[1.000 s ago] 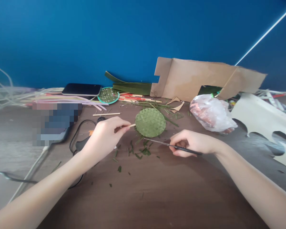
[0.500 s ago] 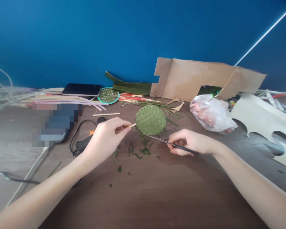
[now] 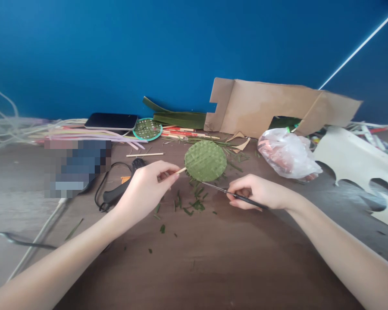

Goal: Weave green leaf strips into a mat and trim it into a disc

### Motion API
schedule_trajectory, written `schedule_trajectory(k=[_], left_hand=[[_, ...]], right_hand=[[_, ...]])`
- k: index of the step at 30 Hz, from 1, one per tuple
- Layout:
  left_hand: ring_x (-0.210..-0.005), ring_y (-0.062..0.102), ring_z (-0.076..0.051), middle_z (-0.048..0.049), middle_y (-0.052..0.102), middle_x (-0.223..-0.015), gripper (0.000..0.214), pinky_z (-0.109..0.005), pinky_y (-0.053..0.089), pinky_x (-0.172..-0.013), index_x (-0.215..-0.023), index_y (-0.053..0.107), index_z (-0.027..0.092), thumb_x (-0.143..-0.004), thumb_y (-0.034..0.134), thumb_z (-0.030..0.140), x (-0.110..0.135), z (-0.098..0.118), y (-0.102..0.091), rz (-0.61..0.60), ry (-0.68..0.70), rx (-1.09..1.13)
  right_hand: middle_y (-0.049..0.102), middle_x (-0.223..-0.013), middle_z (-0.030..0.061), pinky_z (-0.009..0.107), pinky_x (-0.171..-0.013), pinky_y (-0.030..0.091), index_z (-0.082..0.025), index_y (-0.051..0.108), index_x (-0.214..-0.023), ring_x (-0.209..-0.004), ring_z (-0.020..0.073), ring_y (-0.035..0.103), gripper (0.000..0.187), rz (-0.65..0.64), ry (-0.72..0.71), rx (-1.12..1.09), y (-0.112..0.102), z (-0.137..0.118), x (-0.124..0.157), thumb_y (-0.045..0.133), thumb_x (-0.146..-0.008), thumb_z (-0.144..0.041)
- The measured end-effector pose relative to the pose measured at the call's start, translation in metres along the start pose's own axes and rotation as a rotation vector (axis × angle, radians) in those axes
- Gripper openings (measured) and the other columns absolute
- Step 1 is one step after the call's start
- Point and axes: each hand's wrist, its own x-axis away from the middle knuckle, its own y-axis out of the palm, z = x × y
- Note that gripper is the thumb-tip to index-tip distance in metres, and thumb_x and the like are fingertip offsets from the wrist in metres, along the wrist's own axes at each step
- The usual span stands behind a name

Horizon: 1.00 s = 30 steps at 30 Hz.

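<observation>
My left hand [image 3: 145, 187] pinches a thin wooden stick that carries a round woven green leaf disc [image 3: 205, 160], held just above the brown table [image 3: 197, 258]. To its right, my right hand [image 3: 257, 192] is closed around small black-handled scissors [image 3: 228, 193]. The scissor blades point left toward the disc's lower edge. Green leaf trimmings [image 3: 190, 204] lie scattered on the table below the disc.
A second woven disc with a teal rim [image 3: 147, 128], a dark phone [image 3: 111, 121], long green leaves [image 3: 177, 117] and straws lie at the back. Folded brown cardboard [image 3: 271, 107] leans on the blue wall. A plastic bag [image 3: 286, 155], cut white card [image 3: 355, 168] and a black glue gun [image 3: 119, 189] are nearby.
The leaf disc has risen slightly and shifted right with my left hand. My right hand and the scissors have edged up and left toward the disc's lower edge.
</observation>
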Motion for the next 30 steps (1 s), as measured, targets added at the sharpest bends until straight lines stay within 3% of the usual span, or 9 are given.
schedule_trajectory(k=[15, 30], left_hand=[[-0.045, 0.049, -0.009, 0.0047, 0.058, -0.056, 0.023, -0.02, 0.038, -0.045, -0.092, 0.065, 0.023, -0.08, 0.052, 0.037, 0.0006, 0.0001, 0.0003, -0.071, -0.138, 0.126], [-0.043, 0.045, -0.008, 0.0056, 0.056, -0.053, 0.02, -0.018, 0.037, -0.043, -0.089, 0.065, 0.023, -0.079, 0.053, 0.035, 0.0002, 0.002, 0.0, -0.075, -0.166, 0.19]], right_hand=[[0.05, -0.06, -0.0027, 0.02, -0.046, 0.032, -0.016, 0.058, -0.073, -0.047, 0.0061, 0.04, 0.021, -0.004, 0.023, -0.018, 0.0015, 0.0055, 0.0002, 0.056, -0.076, -0.037], [0.049, -0.062, -0.0017, 0.021, -0.049, 0.032, -0.016, 0.056, -0.073, -0.052, 0.0074, 0.037, 0.023, -0.022, 0.034, -0.025, -0.0021, 0.005, 0.0003, 0.055, -0.076, -0.039]])
